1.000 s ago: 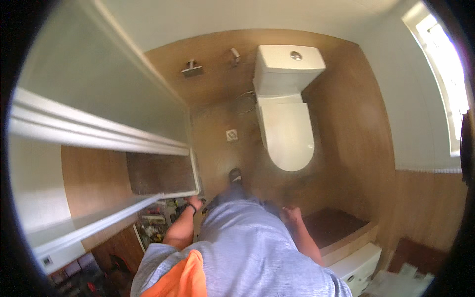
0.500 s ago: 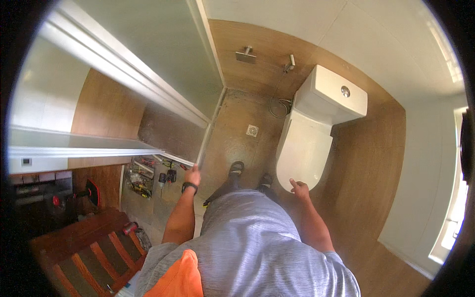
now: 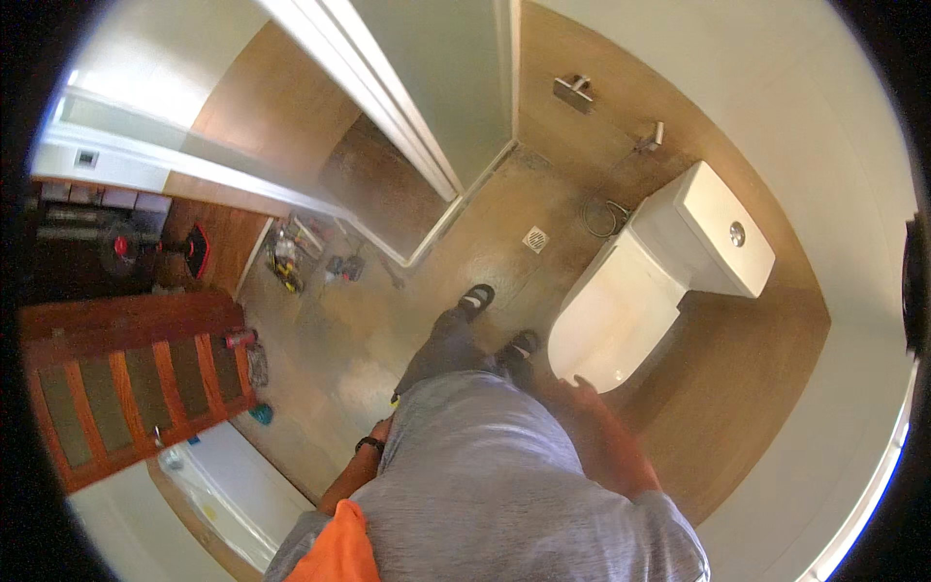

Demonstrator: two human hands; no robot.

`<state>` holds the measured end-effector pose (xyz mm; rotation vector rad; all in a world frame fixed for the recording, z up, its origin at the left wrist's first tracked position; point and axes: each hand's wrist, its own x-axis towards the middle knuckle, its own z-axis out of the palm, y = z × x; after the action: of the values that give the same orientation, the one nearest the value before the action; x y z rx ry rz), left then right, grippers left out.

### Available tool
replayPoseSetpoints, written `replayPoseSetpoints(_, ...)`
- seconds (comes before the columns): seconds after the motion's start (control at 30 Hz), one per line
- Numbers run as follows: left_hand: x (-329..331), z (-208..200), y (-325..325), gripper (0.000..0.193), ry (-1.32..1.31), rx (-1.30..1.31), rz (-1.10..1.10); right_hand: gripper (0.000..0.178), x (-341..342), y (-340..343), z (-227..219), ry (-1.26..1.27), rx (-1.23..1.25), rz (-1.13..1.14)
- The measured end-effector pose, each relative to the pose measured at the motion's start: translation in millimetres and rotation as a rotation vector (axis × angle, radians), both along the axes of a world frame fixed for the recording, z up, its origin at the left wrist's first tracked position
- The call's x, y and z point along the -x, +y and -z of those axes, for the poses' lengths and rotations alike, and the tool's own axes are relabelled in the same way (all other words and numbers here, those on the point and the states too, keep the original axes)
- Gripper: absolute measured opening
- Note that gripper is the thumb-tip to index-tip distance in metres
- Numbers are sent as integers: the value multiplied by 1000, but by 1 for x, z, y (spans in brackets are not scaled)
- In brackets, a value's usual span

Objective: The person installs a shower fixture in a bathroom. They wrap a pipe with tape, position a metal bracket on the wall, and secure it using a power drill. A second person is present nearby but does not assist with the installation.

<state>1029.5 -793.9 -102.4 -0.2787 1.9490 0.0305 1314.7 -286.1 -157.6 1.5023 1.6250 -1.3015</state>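
Note:
My right hand (image 3: 584,396) hangs by my right side, just in front of the rounded end of a white toilet (image 3: 621,315) with its lid down. Its fingers look loosely apart and nothing shows in them; the hand is a little blurred. My left hand (image 3: 382,428) is low against my left hip, a dark band (image 3: 369,443) round its wrist. The shirt's edge covers most of its fingers, so I cannot see whether it holds anything. Both sandalled feet stand on the tiled floor (image 3: 335,407) left of the toilet.
A white-framed glass partition (image 3: 407,116) rises ahead on the left. Several tools (image 3: 286,257) and a drill (image 3: 344,268) lie by its sill. A slatted wooden piece (image 3: 141,388) stands at left. A floor drain (image 3: 535,240) lies ahead, below wall fixtures (image 3: 573,93).
My left hand has dropped back from beside the partition's sill to my hip. The view has turned left, showing more floor at left. My right hand stays near the toilet's front.

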Motion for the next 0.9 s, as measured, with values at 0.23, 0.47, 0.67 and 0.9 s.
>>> replayPoseSetpoints(0.23, -18, -21, 11, 66, -16, -75, -62, 91, 26, -60, -4, 20, 272, -98)
replayPoseSetpoints(0.47, 52, -20, 6, 64, -30, -143, -70, 87, 96, -74, 38, 89, 230, -388)
replayPoseSetpoints(0.67, 125, -9, -4, 63, -62, -213, -197, 88, 194, -42, 61, 12, 135, -408)
replayPoseSetpoints(0.9, 146, -7, 18, 61, -102, -286, -377, 106, 334, -74, 3, -362, -95, -806)
